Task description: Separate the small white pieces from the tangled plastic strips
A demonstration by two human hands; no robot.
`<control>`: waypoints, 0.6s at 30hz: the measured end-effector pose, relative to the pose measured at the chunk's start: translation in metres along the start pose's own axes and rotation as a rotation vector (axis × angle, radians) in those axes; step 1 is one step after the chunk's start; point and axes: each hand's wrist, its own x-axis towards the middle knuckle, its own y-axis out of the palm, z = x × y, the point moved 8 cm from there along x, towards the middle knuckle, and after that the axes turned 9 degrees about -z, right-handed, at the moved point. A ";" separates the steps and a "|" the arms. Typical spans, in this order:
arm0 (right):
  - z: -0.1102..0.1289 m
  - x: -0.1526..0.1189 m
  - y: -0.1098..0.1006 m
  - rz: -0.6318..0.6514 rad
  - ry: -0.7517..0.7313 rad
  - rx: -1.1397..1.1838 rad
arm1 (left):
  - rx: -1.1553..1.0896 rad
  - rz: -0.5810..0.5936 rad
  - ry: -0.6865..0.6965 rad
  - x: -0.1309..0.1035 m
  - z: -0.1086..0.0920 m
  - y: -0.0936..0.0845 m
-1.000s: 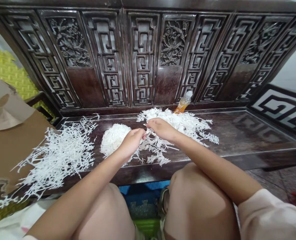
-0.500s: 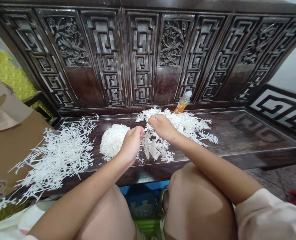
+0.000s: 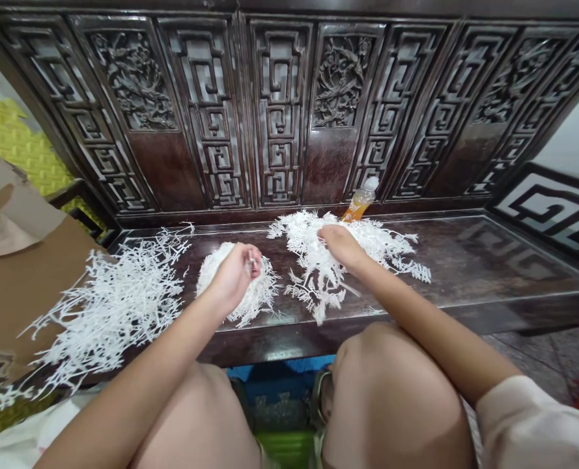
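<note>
My left hand (image 3: 238, 268) is closed above the round pile of small white pieces (image 3: 260, 293). Its fingers curl inward, and what they hold, if anything, I cannot make out. In my right hand (image 3: 340, 244), the fingers pinch a white branched plastic sprig (image 3: 324, 286), which hangs down in front of a spread heap of similar white sprigs (image 3: 381, 241). The pinched end is hidden by the fingers. At the left lies a tangled heap of thin, bare white stems (image 3: 123, 299).
The heaps lie on a dark wooden bench (image 3: 465, 260) with a carved backrest. A bottle with orange liquid (image 3: 360, 202) leans behind the right heap. Brown cardboard (image 3: 25, 273) lies at the left end. My knees (image 3: 387, 384) are close to the bench's front edge.
My hands have parted: the left moved left and back over the round pile, the right moved slightly right. The sprig now hangs from my right hand alone, its lower end swung right.
</note>
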 end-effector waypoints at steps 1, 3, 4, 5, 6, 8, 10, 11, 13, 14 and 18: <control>0.005 -0.004 0.012 0.056 -0.009 0.012 | -0.013 0.055 -0.107 0.004 0.014 0.007; 0.019 -0.011 0.032 0.144 -0.033 0.025 | -0.036 0.103 -0.257 0.009 0.034 0.015; 0.026 -0.013 0.038 0.168 -0.047 0.026 | -0.044 0.109 -0.300 0.010 0.040 0.017; 0.032 -0.015 0.044 0.189 -0.064 0.023 | -0.050 0.112 -0.322 0.011 0.043 0.018; 0.037 -0.016 0.048 0.204 -0.084 0.018 | -0.054 0.115 -0.324 0.012 0.043 0.019; 0.045 -0.019 0.055 0.228 -0.135 0.005 | -0.052 0.123 -0.296 0.012 0.039 0.021; 0.050 -0.023 0.059 0.243 -0.186 -0.015 | -0.021 0.116 -0.258 0.010 0.036 0.022; 0.053 -0.025 0.061 0.244 -0.208 -0.026 | 0.006 0.106 -0.239 0.009 0.035 0.022; 0.058 -0.029 0.063 0.237 -0.235 -0.047 | 0.062 0.088 -0.197 0.008 0.034 0.022; 0.061 -0.031 0.064 0.241 -0.241 -0.059 | 0.083 0.085 -0.176 0.008 0.034 0.022; 0.073 -0.038 0.069 0.299 -0.255 -0.069 | 0.154 0.065 -0.042 0.008 0.028 0.017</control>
